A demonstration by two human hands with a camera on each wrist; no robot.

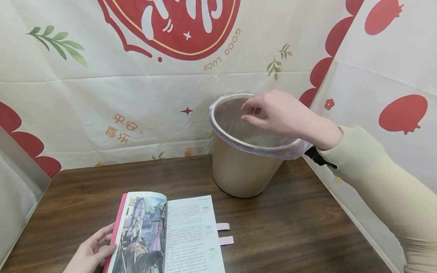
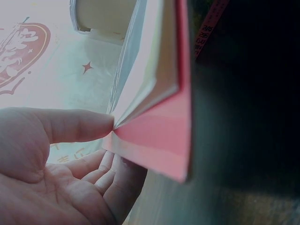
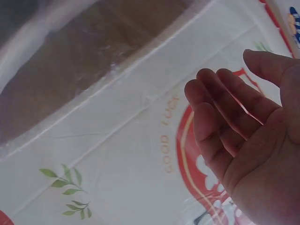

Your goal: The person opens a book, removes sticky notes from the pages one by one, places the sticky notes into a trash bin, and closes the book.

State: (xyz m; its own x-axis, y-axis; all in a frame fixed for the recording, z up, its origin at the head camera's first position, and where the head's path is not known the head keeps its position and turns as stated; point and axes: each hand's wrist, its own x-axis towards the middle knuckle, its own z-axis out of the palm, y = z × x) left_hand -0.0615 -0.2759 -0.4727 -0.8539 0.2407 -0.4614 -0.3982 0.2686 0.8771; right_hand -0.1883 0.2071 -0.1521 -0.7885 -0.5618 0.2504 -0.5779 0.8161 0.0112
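Note:
An open book [image 1: 191, 231] with a pink cover lies at the front of the table, an illustrated page on its left and printed text on its right. My left hand [image 1: 93, 248] pinches its left edge; the left wrist view shows the thumb on the page corners and the fingers under the pink cover [image 2: 154, 140]. Over the mouth of a beige trash bin [image 1: 244, 170] hangs my right hand [image 1: 276, 112], with nothing in it. Its fingers [image 3: 220, 136] are loosely bent and the thumb stands apart. A thin clear bag [image 1: 290, 151] lines the bin and folds over its rim.
Two pale pink paper tabs [image 1: 226, 240] stick out from the book's right side. The dark wooden table [image 1: 290, 227] meets a printed cloth backdrop [image 1: 164, 94] behind the bin, and another cloth panel [image 1: 392, 76] rises on the right.

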